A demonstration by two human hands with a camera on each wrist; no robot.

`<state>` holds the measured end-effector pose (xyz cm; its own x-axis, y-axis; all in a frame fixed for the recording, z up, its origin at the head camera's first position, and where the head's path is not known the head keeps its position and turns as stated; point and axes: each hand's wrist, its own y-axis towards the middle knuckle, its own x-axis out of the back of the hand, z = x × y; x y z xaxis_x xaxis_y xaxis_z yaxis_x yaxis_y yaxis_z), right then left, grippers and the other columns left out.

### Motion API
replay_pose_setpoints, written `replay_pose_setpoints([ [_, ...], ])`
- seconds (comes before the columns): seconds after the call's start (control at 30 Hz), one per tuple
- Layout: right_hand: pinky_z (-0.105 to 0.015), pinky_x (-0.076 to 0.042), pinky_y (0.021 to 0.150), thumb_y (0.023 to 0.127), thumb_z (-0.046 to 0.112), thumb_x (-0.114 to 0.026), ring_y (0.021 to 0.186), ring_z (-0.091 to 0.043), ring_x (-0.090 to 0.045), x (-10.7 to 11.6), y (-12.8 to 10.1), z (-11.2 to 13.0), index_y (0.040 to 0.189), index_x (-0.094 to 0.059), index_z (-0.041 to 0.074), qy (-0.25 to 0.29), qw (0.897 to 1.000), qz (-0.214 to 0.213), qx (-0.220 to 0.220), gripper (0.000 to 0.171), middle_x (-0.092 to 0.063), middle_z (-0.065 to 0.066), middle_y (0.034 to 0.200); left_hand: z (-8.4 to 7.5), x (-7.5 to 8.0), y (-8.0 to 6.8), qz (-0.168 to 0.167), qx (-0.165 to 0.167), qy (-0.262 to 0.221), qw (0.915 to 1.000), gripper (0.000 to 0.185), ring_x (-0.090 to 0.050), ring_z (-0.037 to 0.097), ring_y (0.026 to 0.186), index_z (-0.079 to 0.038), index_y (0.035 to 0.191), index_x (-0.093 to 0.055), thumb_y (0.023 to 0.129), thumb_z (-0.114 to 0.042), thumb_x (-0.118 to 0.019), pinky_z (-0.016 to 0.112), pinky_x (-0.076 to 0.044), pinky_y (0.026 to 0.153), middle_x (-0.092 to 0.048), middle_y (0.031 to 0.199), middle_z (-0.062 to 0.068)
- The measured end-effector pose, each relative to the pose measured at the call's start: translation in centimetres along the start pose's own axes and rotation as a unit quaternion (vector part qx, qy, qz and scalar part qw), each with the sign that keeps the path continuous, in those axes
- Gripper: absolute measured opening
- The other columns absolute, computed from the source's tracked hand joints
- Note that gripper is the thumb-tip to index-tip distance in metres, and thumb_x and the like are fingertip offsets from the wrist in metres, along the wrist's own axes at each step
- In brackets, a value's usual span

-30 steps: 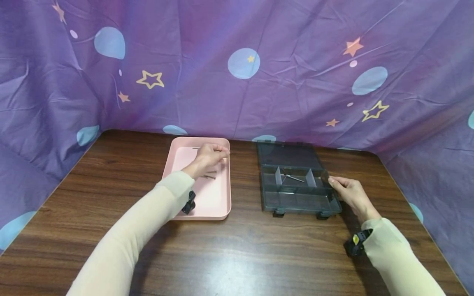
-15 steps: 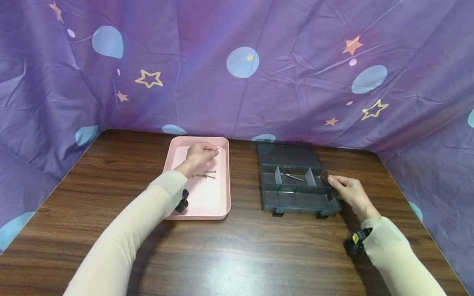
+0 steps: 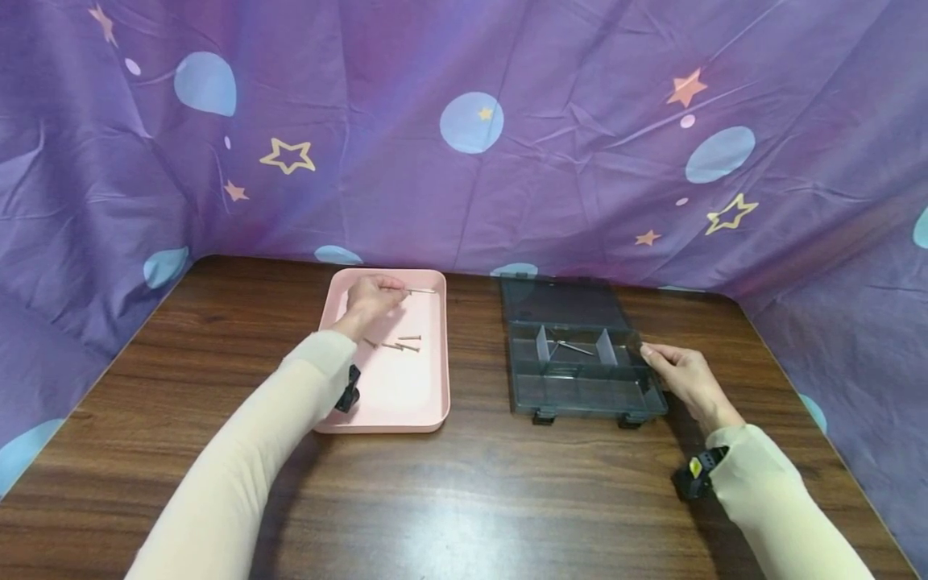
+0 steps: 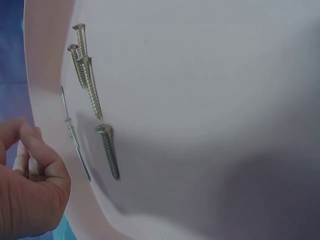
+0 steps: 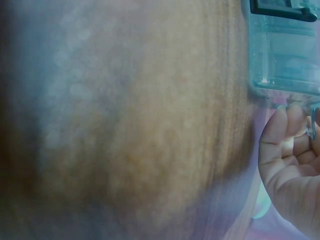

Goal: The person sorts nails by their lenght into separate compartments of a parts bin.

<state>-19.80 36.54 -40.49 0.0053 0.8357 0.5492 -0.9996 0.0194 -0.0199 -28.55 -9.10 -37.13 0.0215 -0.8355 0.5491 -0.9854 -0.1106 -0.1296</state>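
Tray [image 3: 428, 403] left on table [image 3: 464, 499], screws [image 3: 403, 345] in it; compartment box [image 3: 580, 395] right w/ nail [image 3: 573, 347] in mid section

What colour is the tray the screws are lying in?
Pale pink; the tray shows best in the head view.

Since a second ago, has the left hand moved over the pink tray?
Yes. The left hand, pinching a nail, has shifted leftward and slightly toward the pink tray's far rim.

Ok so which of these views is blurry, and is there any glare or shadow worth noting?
Right wrist view: badly out of focus, the table a brown smear, only the box corner and right hand readable. Left wrist view: sharp screws, soft shadow across the pink tray. Head view: clear, with pale glare on the near tabletop.
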Motion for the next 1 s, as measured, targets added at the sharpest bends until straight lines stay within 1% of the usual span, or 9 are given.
replay_pose_setpoints([
  [0.17,-0.013,-0.049,0.068,0.098,0.031,-0.047,0.086,0.016,-0.05,0.1,0.0,0.1,0.13,-0.045,-0.014,-0.002,1.0,0.003,0.0,0.055,-0.058,0.009,0.116,0.2,0.2,0.2,-0.006,0.005,-0.002,1.0,0.027,-0.061,0.02,0.094,-0.006,0.11,-0.068,0.086,-0.017,-0.063,0.031,-0.045,0.09,-0.068,0.109,0.011],
  [0.37,-0.014,-0.05,0.068,0.098,0.031,-0.048,0.085,0.014,-0.052,0.1,-0.1,0.1,0.13,-0.044,-0.014,0.01,1.0,0.007,-0.009,0.055,-0.058,0.022,0.104,0.7,0.4,0.5,-0.022,0.021,0.005,0.9995,0.026,-0.061,0.019,0.09,-0.009,0.109,-0.069,0.085,-0.017,-0.063,0.028,-0.045,0.085,-0.069,0.107,0.011],
  [0.5,-0.014,-0.05,0.068,0.098,0.031,-0.047,0.084,0.014,-0.052,0.1,-0.1,0.2,0.13,-0.044,-0.014,0.009,1.0,0.006,-0.011,0.055,-0.059,0.019,0.105,1.0,0.5,0.7,-0.03,0.022,0.001,0.9993,0.026,-0.06,0.017,0.087,-0.006,0.108,-0.068,0.084,-0.014,-0.062,0.025,-0.046,0.08,-0.069,0.107,0.012],
  [0.63,-0.014,-0.049,0.068,0.098,0.031,-0.047,0.084,0.014,-0.052,0.1,-0.1,0.1,0.13,-0.045,-0.013,0.001,1.0,0.003,-0.013,0.055,-0.06,0.015,0.109,1.1,0.6,0.8,-0.036,0.019,-0.001,0.9992,0.024,-0.055,0.014,0.085,-0.003,0.106,-0.067,0.085,-0.01,-0.059,0.02,-0.043,0.074,-0.067,0.109,0.014],
  [0.7,-0.014,-0.049,0.068,0.098,0.032,-0.047,0.084,0.014,-0.052,0.1,-0.1,0.1,0.13,-0.045,-0.013,-0.004,1.0,0.003,-0.016,0.055,-0.06,0.007,0.114,1.1,0.6,0.9,-0.04,0.02,-0.001,0.999,0.023,-0.054,0.013,0.084,-0.002,0.105,-0.067,0.085,-0.009,-0.058,0.018,-0.041,0.072,-0.067,0.109,0.014],
  [0.73,-0.014,-0.05,0.068,0.098,0.032,-0.047,0.084,0.014,-0.052,0.1,-0.1,0.1,0.13,-0.045,-0.013,-0.004,1.0,0.003,-0.016,0.055,-0.06,0.008,0.114,1.1,0.7,0.9,-0.041,0.022,-0.001,0.9989,0.023,-0.054,0.013,0.084,-0.002,0.105,-0.067,0.085,-0.008,-0.058,0.018,-0.041,0.072,-0.067,0.109,0.014],
  [0.83,-0.015,-0.05,0.068,0.098,0.032,-0.048,0.084,0.014,-0.052,0.0,-0.1,0.1,0.13,-0.045,-0.013,0.005,1.0,0.004,-0.016,0.055,-0.061,0.015,0.108,1.1,0.6,1.2,-0.046,0.022,-0.001,0.9987,0.023,-0.055,0.015,0.086,-0.002,0.106,-0.067,0.084,-0.008,-0.059,0.021,-0.043,0.077,-0.067,0.11,0.014],
  [0.93,-0.015,-0.05,0.068,0.098,0.031,-0.048,0.084,0.014,-0.052,0.0,-0.1,0.1,0.13,-0.044,-0.013,0.011,1.0,0.003,-0.013,0.055,-0.058,0.024,0.101,1.1,0.5,1.3,-0.053,0.02,0.006,0.9984,0.025,-0.056,0.019,0.093,-0.002,0.106,-0.067,0.083,-0.008,-0.059,0.028,-0.044,0.087,-0.067,0.111,0.014],
  [1.0,-0.015,-0.05,0.068,0.098,0.031,-0.048,0.085,0.016,-0.051,0.0,-0.1,0.1,0.13,-0.045,-0.013,0.003,1.0,0.002,-0.012,0.055,-0.06,0.016,0.111,1.1,0.5,1.3,-0.06,0.015,0.011,0.998,0.026,-0.057,0.021,0.096,-0.002,0.106,-0.067,0.082,-0.008,-0.059,0.031,-0.043,0.091,-0.067,0.111,0.014],
])
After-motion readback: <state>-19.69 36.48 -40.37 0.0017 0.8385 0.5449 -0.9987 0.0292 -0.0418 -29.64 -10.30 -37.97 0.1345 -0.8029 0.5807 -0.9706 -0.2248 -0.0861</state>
